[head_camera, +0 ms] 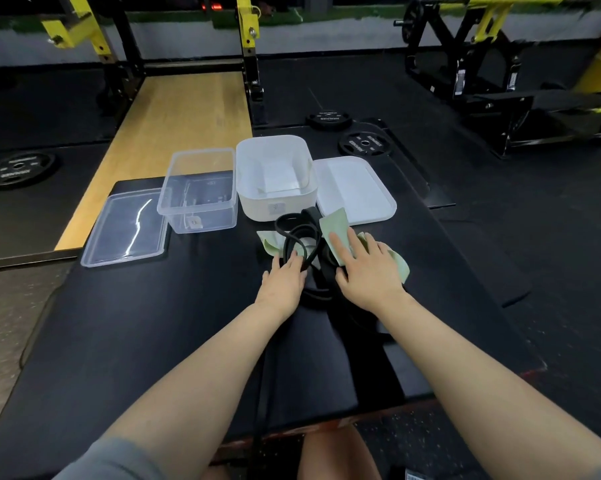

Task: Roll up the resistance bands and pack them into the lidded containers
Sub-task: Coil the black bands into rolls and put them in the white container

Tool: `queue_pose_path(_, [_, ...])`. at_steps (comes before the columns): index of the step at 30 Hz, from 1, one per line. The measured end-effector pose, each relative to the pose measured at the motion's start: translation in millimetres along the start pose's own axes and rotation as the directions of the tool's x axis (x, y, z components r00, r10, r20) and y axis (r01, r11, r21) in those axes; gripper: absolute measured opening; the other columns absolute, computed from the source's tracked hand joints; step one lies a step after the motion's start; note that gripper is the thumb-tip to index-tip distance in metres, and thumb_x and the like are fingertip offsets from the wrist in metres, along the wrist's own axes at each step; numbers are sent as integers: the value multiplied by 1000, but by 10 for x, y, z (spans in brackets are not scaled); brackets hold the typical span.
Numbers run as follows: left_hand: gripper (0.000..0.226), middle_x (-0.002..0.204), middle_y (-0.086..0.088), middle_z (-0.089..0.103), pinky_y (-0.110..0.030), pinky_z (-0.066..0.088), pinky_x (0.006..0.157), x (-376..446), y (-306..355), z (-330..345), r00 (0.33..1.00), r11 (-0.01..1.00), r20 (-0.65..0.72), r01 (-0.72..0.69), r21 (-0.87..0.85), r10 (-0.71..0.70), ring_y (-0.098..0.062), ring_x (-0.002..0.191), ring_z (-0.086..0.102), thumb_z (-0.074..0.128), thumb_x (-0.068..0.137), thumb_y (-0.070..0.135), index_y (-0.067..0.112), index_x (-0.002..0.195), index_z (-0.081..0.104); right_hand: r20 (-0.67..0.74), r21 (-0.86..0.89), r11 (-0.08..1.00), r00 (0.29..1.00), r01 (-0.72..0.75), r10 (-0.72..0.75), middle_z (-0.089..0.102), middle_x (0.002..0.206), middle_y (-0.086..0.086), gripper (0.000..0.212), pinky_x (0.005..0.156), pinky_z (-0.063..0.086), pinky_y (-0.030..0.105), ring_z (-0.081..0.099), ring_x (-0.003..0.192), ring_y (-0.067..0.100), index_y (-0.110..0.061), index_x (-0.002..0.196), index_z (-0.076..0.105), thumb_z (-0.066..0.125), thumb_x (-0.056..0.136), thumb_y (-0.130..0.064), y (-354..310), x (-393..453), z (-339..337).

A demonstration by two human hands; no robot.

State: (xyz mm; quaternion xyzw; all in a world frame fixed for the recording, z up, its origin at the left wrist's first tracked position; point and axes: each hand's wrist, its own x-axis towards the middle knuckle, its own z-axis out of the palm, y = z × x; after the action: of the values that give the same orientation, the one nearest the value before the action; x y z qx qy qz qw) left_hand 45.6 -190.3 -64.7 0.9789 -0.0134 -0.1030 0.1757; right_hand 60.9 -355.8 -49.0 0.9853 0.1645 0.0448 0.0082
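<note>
Packing is not yet beginning: the clear container (197, 192) and the white container (274, 181) are standing open and empty, lids off. The black resistance band (297, 237) and the green resistance band (335, 226) are lying tangled, unrolled, just in front of the white container, with no single long axis. The left hand (285, 277) and right hand (364, 268) are pressing on them with fingers spread flat.

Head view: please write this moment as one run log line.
left hand: on black bands | right hand: flat on green band | containers: open, empty | packed: none
</note>
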Motion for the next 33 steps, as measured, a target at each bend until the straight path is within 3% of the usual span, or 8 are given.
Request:
queue_pose_path(6, [50,155,-15,16,-45,28,111,-127,8,-92,999,985,-3,33,-167,-34,-30,142,20,30,102,23,9,148,15,51,-25,1000,999,-12,14,7,158,14,66,115,15,45,13,142,36,-26,152,4,35,94,-34,-144,26,-59])
queue_pose_path(12, [50,157,-12,13,-38,11,117,-198,-24,-227,992,997,-127,4,-72,-13,-25,145,12,31,102,23,8,148,17,72,27,996,994,-83,81,-3,159,14,64,117,7,47,1,144,36,-29,151,7,32,94,-39,-154,43,-222])
queue_pose_path(16, [47,155,-12,18,-38,19,114,-253,-40,-283,991,997,-134,-2,-75,-8,-29,142,20,33,102,22,7,145,24,-11,-16,998,998,-55,55,-1,160,9,65,116,-1,49,-3,146,33,-23,151,11,30,95,-49,-204,17,-249])
queue_pose_path(21, [18,105,-9,60,-37,48,81,-273,-153,-312,978,937,-200,-22,-347,-51,-26,94,59,40,99,19,8,107,51,-176,66,996,983,60,-47,29,154,11,56,117,5,49,20,144,31,-11,143,38,40,94,-39,-309,5,-198])
queue_pose_path(25, [14,77,1,59,-17,47,55,-402,-178,-421,984,691,-135,-16,-723,-119,-11,60,58,38,99,12,11,106,50,-184,312,945,982,103,-46,51,137,12,43,112,23,39,41,131,29,-5,127,55,41,96,-30,-529,2,-161])
queue_pose_path(28, [12,71,2,54,-14,44,48,-515,-216,-492,981,620,-147,-40,-783,-123,-10,54,48,39,99,9,6,95,49,-23,702,711,998,-31,67,64,93,2,25,84,41,33,56,93,19,-13,95,65,43,98,-25,-758,-23,-216])
queue_pose_path(30, [12,67,1,51,-17,42,48,-588,-255,-527,981,548,-138,-40,-835,-138,-9,51,43,38,98,7,7,91,48,182,911,353,976,-212,116,67,90,0,30,86,48,34,61,87,15,-12,95,65,40,100,-28,-918,4,-245])
queue_pose_path(33, [17,63,1,48,-22,41,49,-704,-309,-561,990,384,-80,-28,-923,-119,-8,48,41,37,98,5,11,88,49,420,891,-219,905,-398,63,64,83,5,32,76,54,31,64,70,18,-9,101,61,38,101,-31,-1112,58,-315])
